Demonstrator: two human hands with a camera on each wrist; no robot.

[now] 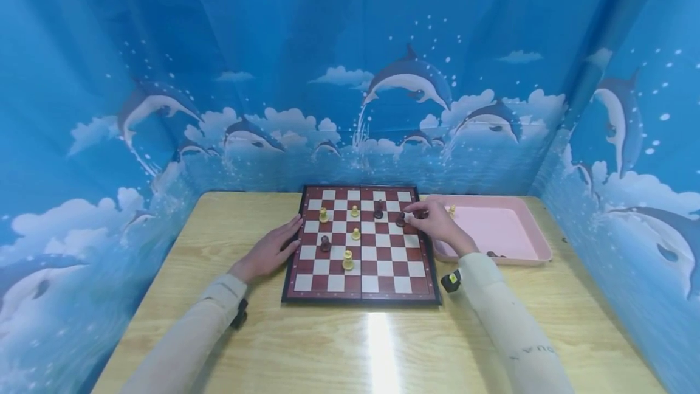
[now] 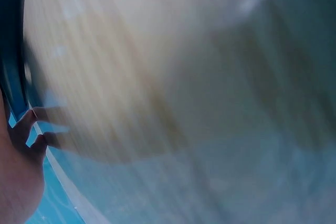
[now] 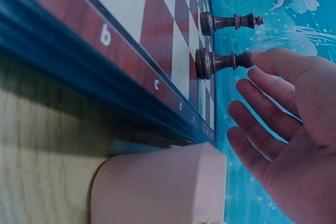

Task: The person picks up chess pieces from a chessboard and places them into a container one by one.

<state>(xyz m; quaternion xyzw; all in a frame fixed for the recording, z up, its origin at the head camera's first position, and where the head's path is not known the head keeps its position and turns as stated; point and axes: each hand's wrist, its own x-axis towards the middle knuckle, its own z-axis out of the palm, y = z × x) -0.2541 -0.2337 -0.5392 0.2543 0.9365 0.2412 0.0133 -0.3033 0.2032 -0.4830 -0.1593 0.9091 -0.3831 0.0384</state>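
A chessboard (image 1: pixel 361 297) with red-brown and white squares lies on the table. My right hand (image 1: pixel 437 224) is over its right side, thumb and forefinger at the round head of a dark pawn (image 3: pixel 210 63), which stands upright on the board. The other fingers spread loosely. Behind that pawn in the right wrist view stands a dark king (image 3: pixel 226 21). My left hand (image 1: pixel 270 252) rests along the board's left edge, fingertips against the border. Pale pieces, including a rook (image 1: pixel 347 260) and a pawn (image 1: pixel 356 233), stand on the board, with a dark piece (image 1: pixel 325 243) at left.
Right of the board sits a pink tray (image 1: pixel 538 242), holding a pale piece (image 1: pixel 452 211) and a dark piece (image 1: pixel 494 254). A wooden table (image 1: pixel 306 345) carries everything. A blue dolphin-print curtain (image 1: pixel 306 78) rises behind and at the sides.
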